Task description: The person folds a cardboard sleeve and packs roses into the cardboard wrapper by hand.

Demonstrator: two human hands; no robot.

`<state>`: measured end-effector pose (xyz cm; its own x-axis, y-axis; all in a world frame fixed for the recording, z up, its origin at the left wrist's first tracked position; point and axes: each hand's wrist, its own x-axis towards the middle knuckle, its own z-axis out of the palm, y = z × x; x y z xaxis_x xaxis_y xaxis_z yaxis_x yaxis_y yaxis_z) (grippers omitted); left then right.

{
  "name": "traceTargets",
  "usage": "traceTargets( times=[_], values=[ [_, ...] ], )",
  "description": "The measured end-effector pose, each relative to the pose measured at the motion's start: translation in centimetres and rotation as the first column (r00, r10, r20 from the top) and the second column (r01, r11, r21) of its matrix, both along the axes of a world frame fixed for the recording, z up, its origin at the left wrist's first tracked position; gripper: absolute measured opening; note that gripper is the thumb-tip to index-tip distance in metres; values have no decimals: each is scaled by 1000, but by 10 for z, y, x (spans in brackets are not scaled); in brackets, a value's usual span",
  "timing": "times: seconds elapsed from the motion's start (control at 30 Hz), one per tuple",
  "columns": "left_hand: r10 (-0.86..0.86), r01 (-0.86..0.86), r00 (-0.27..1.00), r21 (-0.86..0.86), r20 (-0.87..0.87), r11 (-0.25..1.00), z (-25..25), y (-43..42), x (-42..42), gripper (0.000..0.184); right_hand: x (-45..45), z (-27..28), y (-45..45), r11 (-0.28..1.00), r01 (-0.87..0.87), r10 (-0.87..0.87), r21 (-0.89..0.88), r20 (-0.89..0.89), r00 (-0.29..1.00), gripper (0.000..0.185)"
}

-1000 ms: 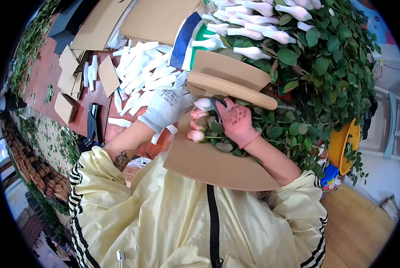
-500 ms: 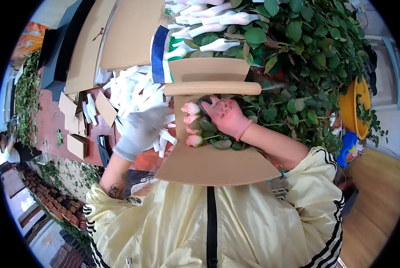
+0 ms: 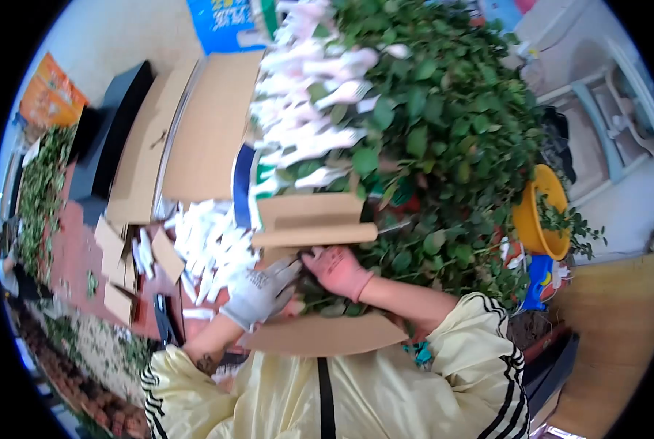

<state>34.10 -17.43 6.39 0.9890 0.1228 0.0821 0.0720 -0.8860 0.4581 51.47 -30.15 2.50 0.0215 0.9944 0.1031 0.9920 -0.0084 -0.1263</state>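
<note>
Fingers (image 3: pixel 316 261) (gloved) near cardboard roll (image 3: pixel 319 235) | foliage (image 3: pixel 451 146) crowding right | white sleeves (image 3: pixel 208 238) left

Gloved left hand (image 3: pixel 261 294) beside right hand (image 3: pixel 337 272) over cardboard (image 3: pixel 327 337)

pale walls (image 3: pixel 151 33) | tan floor (image 3: pixel 605 344), right | grey-white chair frame (image 3: pixel 597 132)

Yellow basin (image 3: pixel 524 219), blue object (image 3: pixel 537 281) near it, orange sheet (image 3: pixel 52 94) far left
</note>
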Motion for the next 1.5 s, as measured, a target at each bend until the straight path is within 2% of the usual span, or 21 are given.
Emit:
traceTargets(
  times=[0.17, 0.23, 0.27, 0.3, 0.37, 0.4, 0.53, 0.67, 0.77, 0.83, 0.9, 0.93, 0.97, 1.0, 1.03, 1.1, 1.2, 1.27, 1.3, 1.37, 1.5],
  values=[
    [-9, -21, 972, -124, -235, 992, 11, 5, 12, 39, 10, 104, -12, 943, -129, 116, -306, -63, 991, 29],
    [-35, 8, 975, -123, -221, 992, 5, 4, 9, 42, 31, 154, -10, 982, -147, 160, 117, -111, 981, 31],
    [-33, 9, 977, -115, -209, 993, 4, 3, 8, 42, 48, 178, -2, 978, -24, 36, 206, -59, 998, 29],
    [-12, -7, 969, -78, -245, 997, 3, 1, 6, 43, 75, 192, 13, 899, 24, -44, 438, 35, 998, 21],
    [13, -35, 947, -62, -322, 997, 14, -1, 8, 45, 133, 231, 48, 811, 202, -105, 549, -203, 974, 19],
    [21, -37, 951, -47, -309, 998, 11, 0, 7, 45, 167, 225, 67, 675, 300, -380, 674, -31, 925, 18],
    [-3, 25, 972, 92, -236, 995, -12, 1, -2, 45, 236, 265, 129, 805, 310, -389, 505, 57, 919, 24],
    [-37, 27, 962, -43, -270, 999, 2, 2, 5, 45, 272, 242, 193, 812, 341, -461, 474, 164, 872, 30],
    [-27, 12, 955, -52, -297, 999, 3, 1, 5, 47, 268, 251, 209, 826, 485, -548, 288, 207, 810, 31],
    [-22, 11, 953, -38, -303, 999, 3, 1, 6, 47, 256, 268, 204, 878, 440, -477, 189, 276, 834, 33],
    [-15, 4, 950, -35, -313, 999, 3, 0, 4, 47, 266, 279, 194, 900, 302, -415, 314, 402, 817, 33],
    [-18, 20, 950, 5, -312, 1000, 5, 0, 4, 46, 275, 293, 182, 852, 352, -478, 387, 301, 825, 35],
    [-17, 31, 950, 40, -313, 999, 5, -2, 3, 46, 313, 295, 182, 765, 219, -474, 605, 300, 828, 37],
    [-8, 17, 948, 27, -317, 999, 6, -4, 2, 46, 282, 342, 150, 688, 392, -563, 611, 109, 819, 37],
    [3, -4, 943, -5, -334, 1000, 7, -4, 2, 46, 328, 354, 145, 508, 280, -494, 815, 8, 870, 31],
    [22, -35, 943, -32, -332, 999, 8, -3, 6, 46, 345, 405, 113, 210, 349, -640, 913, -141, 755, 38],
    [12, -41, 948, -84, -319, 996, 13, -3, 5, 45, 344, 443, 79, 44, 256, -500, 966, -201, 842, 33],
    [18, -39, 962, -71, -274, 997, 15, -5, 3, 44, 340, 440, 79, 202, 421, -256, 884, -367, 894, 34],
    [15, -36, 961, -71, -276, 997, 12, -5, 3, 44, 346, 433, 87, 419, 444, -334, 792, -321, 886, 37],
    [18, -22, 965, -13, -260, 1000, 3, -4, 3, 43, 352, 395, 116, 699, 350, -422, 624, -35, 906, 41],
    [27, -37, 966, -34, -257, 999, 2, -4, 4, 43, 253, 348, 127, 933, 202, -277, 297, 239, 931, 35]
  ],
)
